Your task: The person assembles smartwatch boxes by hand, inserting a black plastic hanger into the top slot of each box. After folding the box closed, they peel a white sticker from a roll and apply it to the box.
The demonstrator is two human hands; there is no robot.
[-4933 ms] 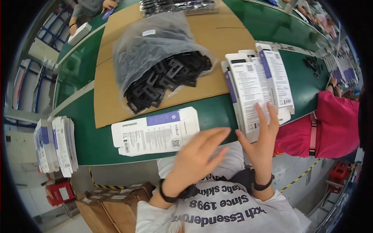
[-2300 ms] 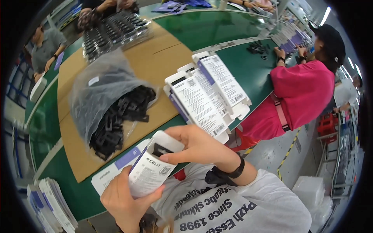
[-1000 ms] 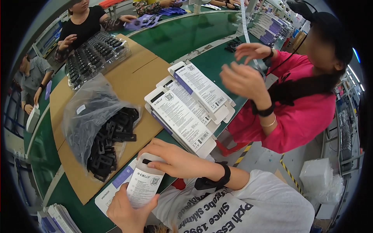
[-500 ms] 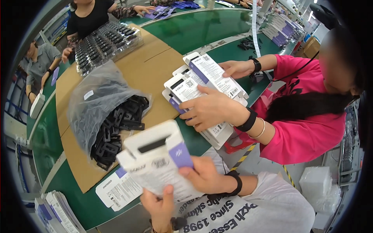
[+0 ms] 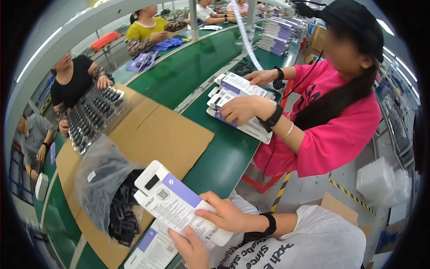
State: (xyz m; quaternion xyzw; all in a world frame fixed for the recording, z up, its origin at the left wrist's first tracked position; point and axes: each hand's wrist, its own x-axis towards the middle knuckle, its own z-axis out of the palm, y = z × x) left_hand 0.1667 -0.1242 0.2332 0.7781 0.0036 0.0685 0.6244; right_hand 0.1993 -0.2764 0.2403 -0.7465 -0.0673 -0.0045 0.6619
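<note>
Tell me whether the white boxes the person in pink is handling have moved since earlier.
Yes: the white boxes, which overlapped the cardboard sheet, now lie off it, toward the person in pink, with green tabletop between.

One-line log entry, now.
left hand: holds white-and-purple carton | right hand: holds same carton | nearby: second carton, translucent bag of black plastic parts

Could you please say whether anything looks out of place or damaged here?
The held box shows no clear damage. The untidiest spot is the slumped plastic bag on the cardboard sheet: black parts lie jumbled at its open mouth, and whether any have spilled is unclear.
</note>
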